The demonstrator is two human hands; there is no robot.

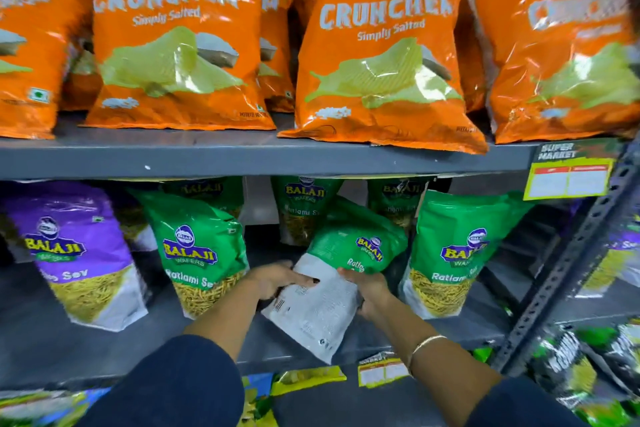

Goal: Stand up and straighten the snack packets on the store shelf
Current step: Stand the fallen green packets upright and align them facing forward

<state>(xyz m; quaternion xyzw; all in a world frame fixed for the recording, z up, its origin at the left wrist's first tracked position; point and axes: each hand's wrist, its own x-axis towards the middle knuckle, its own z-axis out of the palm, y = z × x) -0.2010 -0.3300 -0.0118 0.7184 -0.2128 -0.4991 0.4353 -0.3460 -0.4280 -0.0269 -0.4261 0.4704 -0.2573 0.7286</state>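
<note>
Nearest, dark sleeves frame two forearms reaching over the front edge of the grey lower shelf point(52, 333) of a store rack. The left hand point(277, 279) and right hand point(369, 289) grip the same green-and-white snack packet point(332, 288), which lies tilted with its white back up, bottom end towards the person, top end leaning to the right. The left fingers point(304, 279) curl over its left edge; the right fingers point(348, 274) wrap its right edge, mostly hidden behind the packet. On either side stand upright green Ratlami Sev packets point(197, 253) and a purple packet point(79, 253). Further back, more green packets are half hidden under the upper shelf point(242, 156), which carries orange Crunchem bags point(176, 42). The frame edges are blurred, the price label point(568, 178) unreadable.
</note>
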